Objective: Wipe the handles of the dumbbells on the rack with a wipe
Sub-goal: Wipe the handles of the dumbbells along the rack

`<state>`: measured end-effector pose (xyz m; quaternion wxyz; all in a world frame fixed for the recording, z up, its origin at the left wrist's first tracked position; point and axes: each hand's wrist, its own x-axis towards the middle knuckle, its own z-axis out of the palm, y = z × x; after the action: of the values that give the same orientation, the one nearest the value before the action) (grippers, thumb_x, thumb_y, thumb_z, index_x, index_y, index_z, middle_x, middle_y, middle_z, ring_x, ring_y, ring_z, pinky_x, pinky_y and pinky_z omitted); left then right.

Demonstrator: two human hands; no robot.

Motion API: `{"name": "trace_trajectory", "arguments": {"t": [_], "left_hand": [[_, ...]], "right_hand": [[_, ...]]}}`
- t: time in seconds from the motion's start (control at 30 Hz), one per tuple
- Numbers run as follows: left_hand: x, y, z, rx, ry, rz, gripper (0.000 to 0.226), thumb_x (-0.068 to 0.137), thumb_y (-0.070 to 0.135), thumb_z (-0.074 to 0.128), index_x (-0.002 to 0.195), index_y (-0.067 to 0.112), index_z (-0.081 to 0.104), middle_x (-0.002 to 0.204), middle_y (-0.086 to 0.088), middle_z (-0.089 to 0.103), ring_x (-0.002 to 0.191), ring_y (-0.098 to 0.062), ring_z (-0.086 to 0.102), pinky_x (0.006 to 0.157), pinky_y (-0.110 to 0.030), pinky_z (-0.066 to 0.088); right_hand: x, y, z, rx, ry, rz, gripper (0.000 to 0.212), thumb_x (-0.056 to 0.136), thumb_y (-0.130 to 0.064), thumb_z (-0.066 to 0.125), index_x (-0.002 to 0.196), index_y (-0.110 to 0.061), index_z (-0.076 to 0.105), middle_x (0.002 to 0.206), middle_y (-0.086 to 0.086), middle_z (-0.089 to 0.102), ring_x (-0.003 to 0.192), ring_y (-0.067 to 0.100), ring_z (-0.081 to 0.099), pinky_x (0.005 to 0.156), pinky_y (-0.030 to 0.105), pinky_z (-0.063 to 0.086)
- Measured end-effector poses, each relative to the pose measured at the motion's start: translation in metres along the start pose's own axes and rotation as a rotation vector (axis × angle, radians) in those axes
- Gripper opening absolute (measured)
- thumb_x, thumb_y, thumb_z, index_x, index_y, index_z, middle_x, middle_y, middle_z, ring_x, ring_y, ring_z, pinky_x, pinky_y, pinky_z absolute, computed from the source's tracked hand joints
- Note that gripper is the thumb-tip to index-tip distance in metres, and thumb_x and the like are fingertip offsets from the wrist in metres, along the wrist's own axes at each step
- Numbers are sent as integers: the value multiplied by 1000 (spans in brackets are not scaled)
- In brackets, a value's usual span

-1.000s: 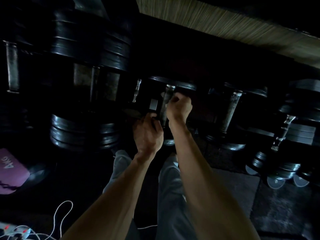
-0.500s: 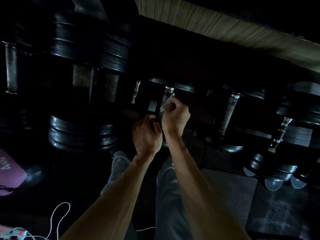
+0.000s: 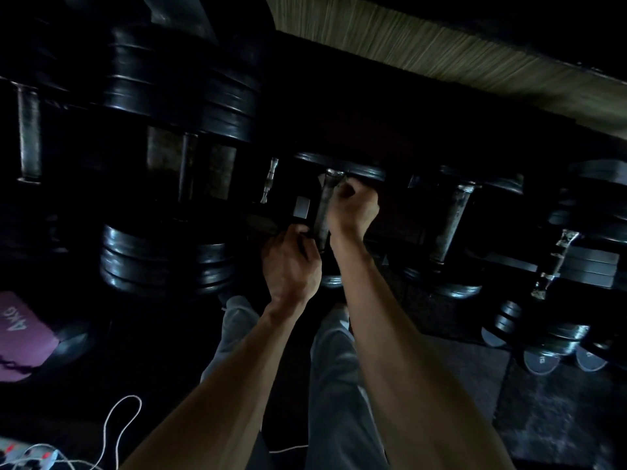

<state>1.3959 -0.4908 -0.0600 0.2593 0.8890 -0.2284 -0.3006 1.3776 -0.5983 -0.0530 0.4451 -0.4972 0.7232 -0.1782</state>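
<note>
A dumbbell with a worn steel handle [image 3: 323, 206] lies on the low rack in the centre, black plates at both ends. My right hand [image 3: 353, 208] is closed around the upper part of that handle. A pale sliver of the wipe [image 3: 320, 180] shows beside its fingers, and the rest of the wipe is hidden in the fist. At the handle's near end, my left hand [image 3: 291, 266] is closed on the dumbbell, next to the near plate.
A large dumbbell [image 3: 169, 266] sits to the left and another dumbbell [image 3: 453, 220] to the right, with smaller ones [image 3: 556, 262] beyond. A purple mat [image 3: 20, 337] and a white cable [image 3: 118, 425] lie on the dark floor. My grey-trousered legs are below.
My right hand slid down the handle with the wipe, then back up to its top end. My left hand kept its hold at the near end.
</note>
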Motion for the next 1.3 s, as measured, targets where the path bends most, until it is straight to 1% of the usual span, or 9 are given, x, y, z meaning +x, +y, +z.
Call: {"name": "trace_trajectory", "arguments": {"t": [0.17, 0.33, 0.47, 0.63, 0.77, 0.93, 1.07, 1.17, 1.3], "left_hand": [[1, -2, 0, -17, 18, 39, 46, 81, 31, 28, 95, 18, 70, 89, -3, 73, 83, -28, 66, 82, -42, 51], [1, -2, 0, 16, 16, 31, 49, 82, 34, 26, 97, 18, 70, 91, -3, 73, 87, -27, 66, 87, -41, 50], [2, -1, -3, 48, -48, 4, 43, 88, 32, 32, 109, 17, 66, 99, -5, 73, 95, -29, 65, 91, -40, 48], [11, -9, -16, -185, -191, 30, 27, 98, 21, 54, 124, 14, 59, 113, -2, 68, 102, -14, 65, 91, -38, 53], [23, 0, -33, -381, -396, 67, 33, 95, 22, 62, 128, 16, 59, 122, 2, 65, 108, -1, 63, 86, -18, 51], [29, 18, -46, -428, -632, 54, 22, 91, 10, 67, 112, 2, 66, 89, 3, 67, 76, 8, 64, 68, -8, 46], [34, 17, -38, -409, -364, -16, 18, 91, 23, 69, 92, 5, 67, 77, -1, 66, 70, -8, 63, 63, -21, 47], [39, 22, -39, -302, -23, -47, 20, 94, 27, 62, 95, 8, 57, 78, 10, 59, 70, 1, 59, 56, -7, 40], [46, 45, -30, -265, 82, 7, 12, 100, 12, 50, 105, 2, 53, 82, 4, 57, 61, 13, 54, 54, -4, 40]], "right_hand": [[-24, 11, -7, 4, -23, -144, 35, 100, -8, 48, 67, -5, 60, 57, 0, 59, 43, 3, 42, 44, 14, 32], [-1, 0, 1, 2, 29, -40, 39, 95, 0, 47, 57, -13, 50, 50, -9, 45, 39, 4, 35, 44, 20, 31], [-18, 10, -14, -36, -42, -142, 35, 100, -6, 49, 67, -7, 60, 59, 0, 63, 43, 5, 41, 42, 16, 32], [-49, 34, -55, -51, -182, -176, 20, 101, -12, 56, 108, -16, 74, 68, -11, 64, 50, 0, 54, 47, 12, 40], [-59, 37, -72, 85, -261, -127, 21, 100, -9, 57, 104, -20, 74, 82, -3, 75, 74, 11, 72, 65, 23, 57], [-53, 38, -79, 206, -280, -60, 21, 101, -9, 55, 106, -19, 73, 95, 0, 77, 91, 13, 74, 81, 30, 60], [-49, 44, -70, 193, -196, -13, 18, 102, -10, 55, 110, -11, 71, 95, 1, 76, 87, 12, 74, 80, 33, 62], [-52, 58, -62, 43, -89, -5, 24, 100, -13, 51, 106, -19, 73, 94, -4, 76, 86, 10, 73, 80, 37, 61], [-68, 66, -59, -84, -85, -141, 24, 98, -8, 53, 109, -11, 74, 104, 0, 75, 88, 6, 66, 76, 4, 46]]}}
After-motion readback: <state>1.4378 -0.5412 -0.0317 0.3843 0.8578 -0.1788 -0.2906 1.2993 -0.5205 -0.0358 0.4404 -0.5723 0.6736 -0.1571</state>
